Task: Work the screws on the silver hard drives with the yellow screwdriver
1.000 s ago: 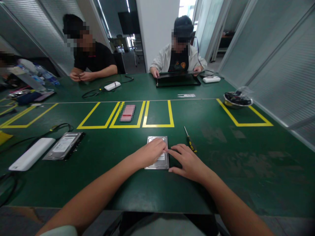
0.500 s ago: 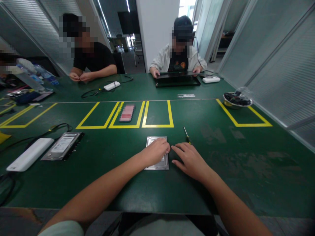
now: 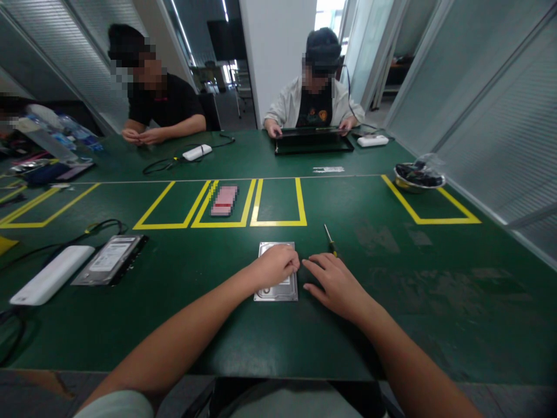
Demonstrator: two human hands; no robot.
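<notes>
The hard drive (image 3: 281, 291) lies flat on the counter (image 3: 243, 342), directly in front of the person. The left hand (image 3: 278, 266) rests over its face with fingers curled narrow; whether that grip pinches anything is hidden. The right hand (image 3: 333, 283) is just beside the drive's right edge, its grip loosely spread and apparently holding nothing, close to the screwdriver (image 3: 330, 239).

The drive looks like rigid metal, probably dense for its size, and its smooth face could be slippery. Its insides are likely sensitive to knocks. The two long side edges seem the best hold, with little pressure on the label.
</notes>
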